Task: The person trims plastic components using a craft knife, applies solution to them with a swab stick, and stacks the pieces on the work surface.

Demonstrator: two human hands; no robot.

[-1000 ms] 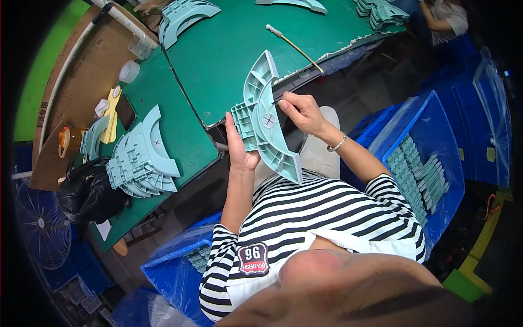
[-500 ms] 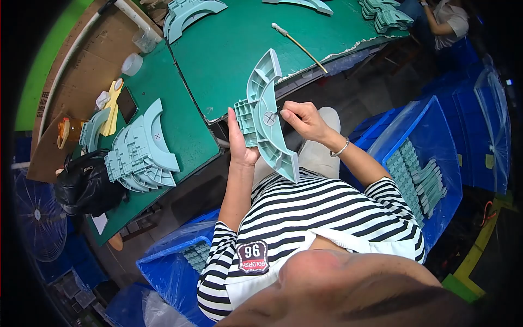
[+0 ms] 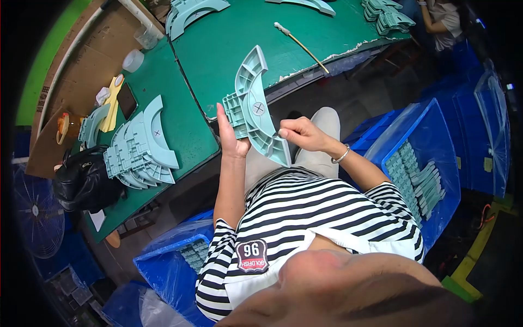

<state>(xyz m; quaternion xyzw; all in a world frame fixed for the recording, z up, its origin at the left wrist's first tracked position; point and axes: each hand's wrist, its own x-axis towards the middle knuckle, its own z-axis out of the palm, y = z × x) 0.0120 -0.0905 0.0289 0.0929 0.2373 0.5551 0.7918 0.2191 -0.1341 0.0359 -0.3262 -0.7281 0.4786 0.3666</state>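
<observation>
A pale green curved plastic part [image 3: 257, 122] with ribbed pockets and a crossed round mark is held up before my striped shirt. My left hand [image 3: 233, 143] supports it from its blocky left side, thumb raised beside it and the other fingers hidden behind; the hand is closed on the part. My right hand [image 3: 305, 134], with a bracelet at the wrist, is pinched by the part's lower arm. A small dark tip shows at its fingers, too small to name. On the green table at left lies a fanned stack of similar parts [image 3: 144, 144].
A wooden stick [image 3: 308, 52] with a pale end lies on the table [image 3: 229, 43]. A black bag [image 3: 81, 180], a phone [image 3: 127, 102] and yellow strips [image 3: 113, 103] are at left. Blue bins [image 3: 447, 163] holding green parts flank me. Another person [image 3: 444, 22] sits at upper right.
My left hand and the curved part have shifted left and slightly up. My right hand has moved from near the round mark down to the part's lower arm.
</observation>
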